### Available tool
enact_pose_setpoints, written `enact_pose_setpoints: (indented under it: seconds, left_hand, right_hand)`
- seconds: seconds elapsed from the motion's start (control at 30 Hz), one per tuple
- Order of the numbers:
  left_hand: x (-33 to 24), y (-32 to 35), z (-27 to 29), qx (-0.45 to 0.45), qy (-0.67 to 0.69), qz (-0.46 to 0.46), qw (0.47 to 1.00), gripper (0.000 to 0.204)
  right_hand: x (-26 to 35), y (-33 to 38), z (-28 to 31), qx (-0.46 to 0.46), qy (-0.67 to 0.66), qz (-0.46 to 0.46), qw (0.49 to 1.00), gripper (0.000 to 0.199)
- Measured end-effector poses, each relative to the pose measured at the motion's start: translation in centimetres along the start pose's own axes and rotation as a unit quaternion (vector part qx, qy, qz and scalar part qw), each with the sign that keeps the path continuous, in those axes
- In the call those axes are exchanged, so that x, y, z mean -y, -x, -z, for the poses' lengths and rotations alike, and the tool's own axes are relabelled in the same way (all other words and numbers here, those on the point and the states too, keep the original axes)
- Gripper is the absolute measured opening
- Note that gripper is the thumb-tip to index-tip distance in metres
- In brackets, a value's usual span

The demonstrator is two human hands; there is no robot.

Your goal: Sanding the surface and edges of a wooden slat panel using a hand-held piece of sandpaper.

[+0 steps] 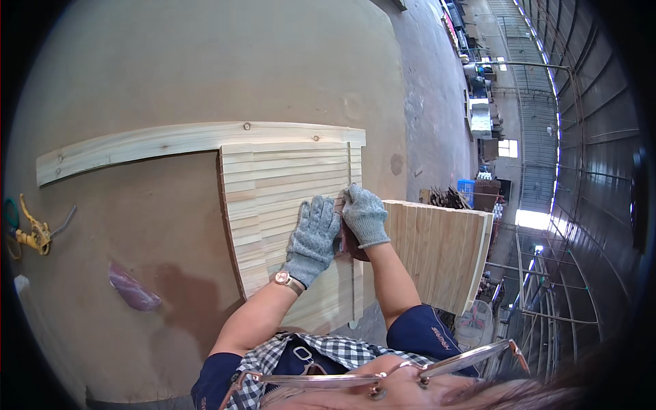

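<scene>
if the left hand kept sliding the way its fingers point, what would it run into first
Probably the upright wooden strip standing on the slatted pale wood panel. The grey-gloved left hand lies flat pointing up the slats, beside the right hand; depth is hard to judge.

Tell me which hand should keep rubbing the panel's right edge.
Probably the right hand: it grips the dark sanding pad at the slatted wooden panel edge, while the left hand lies flat, steadying it.
</scene>
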State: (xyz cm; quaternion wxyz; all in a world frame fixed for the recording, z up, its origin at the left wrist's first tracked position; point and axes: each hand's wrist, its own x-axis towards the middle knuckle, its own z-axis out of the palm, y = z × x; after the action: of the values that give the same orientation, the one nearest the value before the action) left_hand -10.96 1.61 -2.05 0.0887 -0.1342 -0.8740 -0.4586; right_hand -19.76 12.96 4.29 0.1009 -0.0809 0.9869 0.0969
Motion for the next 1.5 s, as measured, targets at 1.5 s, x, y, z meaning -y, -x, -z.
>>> enact_pose_setpoints:
  seconds: [1.5]
  left_hand:
    - [-1.9,-0.8,1.4,-0.024,0.016,-0.021,0.999,0.050]
  right_hand:
    - [-0.2,-2.4,2.1,-0.159,0.073,0.139,0.975,0.016]
